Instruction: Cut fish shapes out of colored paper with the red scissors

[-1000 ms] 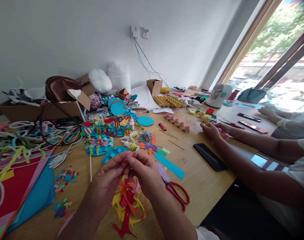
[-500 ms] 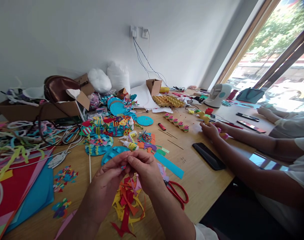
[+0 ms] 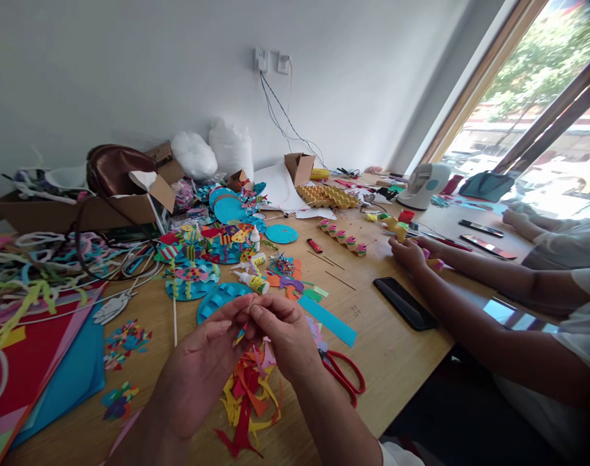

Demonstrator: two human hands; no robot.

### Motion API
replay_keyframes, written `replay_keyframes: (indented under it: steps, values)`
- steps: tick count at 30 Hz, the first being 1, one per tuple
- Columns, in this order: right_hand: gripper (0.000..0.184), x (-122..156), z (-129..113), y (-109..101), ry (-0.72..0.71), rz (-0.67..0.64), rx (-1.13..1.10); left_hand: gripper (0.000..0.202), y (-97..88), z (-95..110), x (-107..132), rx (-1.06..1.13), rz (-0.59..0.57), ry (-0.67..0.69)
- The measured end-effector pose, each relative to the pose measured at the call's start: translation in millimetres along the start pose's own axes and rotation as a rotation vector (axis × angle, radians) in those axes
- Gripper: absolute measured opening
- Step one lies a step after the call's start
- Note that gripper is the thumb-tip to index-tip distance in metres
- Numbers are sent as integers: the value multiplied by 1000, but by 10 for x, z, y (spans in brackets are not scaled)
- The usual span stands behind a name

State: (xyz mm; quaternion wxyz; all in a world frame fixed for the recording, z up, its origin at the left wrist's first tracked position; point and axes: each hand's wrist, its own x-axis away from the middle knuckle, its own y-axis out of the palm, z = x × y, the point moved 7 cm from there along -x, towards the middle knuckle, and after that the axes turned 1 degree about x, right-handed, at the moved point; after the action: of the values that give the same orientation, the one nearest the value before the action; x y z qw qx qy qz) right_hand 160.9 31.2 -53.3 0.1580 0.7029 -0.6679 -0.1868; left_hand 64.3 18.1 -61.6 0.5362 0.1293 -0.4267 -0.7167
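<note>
My left hand (image 3: 198, 362) and my right hand (image 3: 286, 333) meet over the table with fingertips pinched together. A small coloured scrap (image 3: 241, 334), partly blue, peeks out between the fingers; most of it is hidden. Below the hands lies a heap of red, orange and yellow cut scraps (image 3: 246, 401). Red-handled scissors (image 3: 346, 375) rest beside my right wrist, their blades partly covered by lilac pieces. Just past my fingertips are a blue disc with raised strips (image 3: 220, 301), a glue bottle (image 3: 253, 282) with a yellow label and a blue strip (image 3: 328, 321).
Small confetti pieces (image 3: 127, 343) and coloured sheets (image 3: 37, 362) lie on the left. Decorated fish crafts (image 3: 193, 272) and a cardboard box (image 3: 76, 217) stand behind. A black phone (image 3: 404, 303) lies right, near a co-worker's hands (image 3: 411, 255) holding a coloured craft.
My left palm has turned slightly more into view, and its fingers have shifted a little. The fingertips of both hands stay together. The coloured scrap shows slightly lower.
</note>
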Motion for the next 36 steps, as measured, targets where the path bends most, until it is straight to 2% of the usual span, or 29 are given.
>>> replay_keyframes:
  steps: [8, 14, 18, 21, 26, 30, 36]
  values:
    - [24, 36, -8, 0, 18, -26, 16, 29, -14, 11, -2, -28, 6, 7]
    - [22, 24, -65, -8, 0, 5, 124, 23, 15, 55, 12, -227, 29, 171]
    - [24, 21, -92, -19, -21, 20, 137, 23, 0, 67, 7, -265, 69, 210]
    - [23, 32, -94, -7, -33, -6, 143, 20, -2, 57, -5, -191, 49, 168]
    - [19, 46, -100, 13, -56, -25, 174, 24, -11, -15, -20, -75, 6, 14]
    - [15, 49, -153, 3, -97, 16, 302, 27, -27, -33, -1, -36, 13, -29]
    - [13, 41, -113, -55, -34, 28, 273, 33, -27, -72, -20, 36, -50, -113]
